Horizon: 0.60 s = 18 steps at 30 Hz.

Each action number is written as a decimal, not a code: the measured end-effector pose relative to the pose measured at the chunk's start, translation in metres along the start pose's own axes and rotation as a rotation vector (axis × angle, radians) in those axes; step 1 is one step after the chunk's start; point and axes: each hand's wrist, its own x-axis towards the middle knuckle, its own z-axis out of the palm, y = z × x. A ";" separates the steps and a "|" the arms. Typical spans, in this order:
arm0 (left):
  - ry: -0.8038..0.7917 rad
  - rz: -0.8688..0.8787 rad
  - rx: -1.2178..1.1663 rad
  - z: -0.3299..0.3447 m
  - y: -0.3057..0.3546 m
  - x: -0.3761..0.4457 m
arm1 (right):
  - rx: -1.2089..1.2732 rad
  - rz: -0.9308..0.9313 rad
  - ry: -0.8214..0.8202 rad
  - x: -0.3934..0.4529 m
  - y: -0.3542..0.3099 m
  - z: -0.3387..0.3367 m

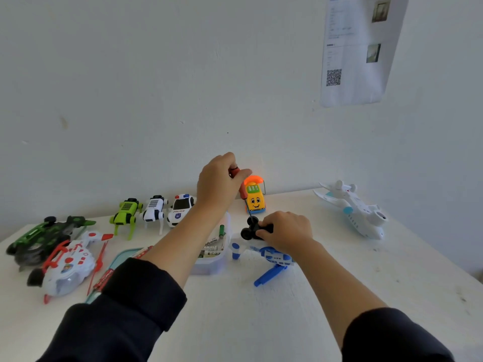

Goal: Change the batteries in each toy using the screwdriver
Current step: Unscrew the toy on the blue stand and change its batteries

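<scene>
- Screwdriver work is the step in hand, by my judgement: the left hand is wrapped round the red handle, with the thin shaft running down to the underside of the toy being serviced.
- Right hand grips the black wheeled undercarriage of a blue and white toy, which lies upturned on the white table, just right of the clear plastic box.
- Whether the tip is seated in a screw cannot be told; the contact point is too small and partly hidden by the wheels.
- Next move, as I judge it, calls for steady downward pressure along the shaft while the right hand keeps the toy from rolling or twisting. A slipping tip is the likely fault.
- Toy under service: white body with blue fittings, 1 blue strut pointing toward the wearer, black wheels uppermost. No battery cover can be made out.
- Batteries lie inside the clear box, beside a green-handled tool.
- Other toys awaiting attention: green car, red and white toy, green robot dog, white robot dog, police car, yellow phone toy, and white aeroplane well apart at the right.
</scene>
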 end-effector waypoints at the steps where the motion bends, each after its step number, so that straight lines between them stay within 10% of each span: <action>1: -0.019 -0.006 -0.023 0.000 0.000 0.001 | 0.001 -0.002 0.000 0.000 0.000 0.000; 18: -0.111 -0.067 -0.258 0.004 -0.001 -0.006 | -0.005 -0.005 0.001 -0.004 -0.001 0.000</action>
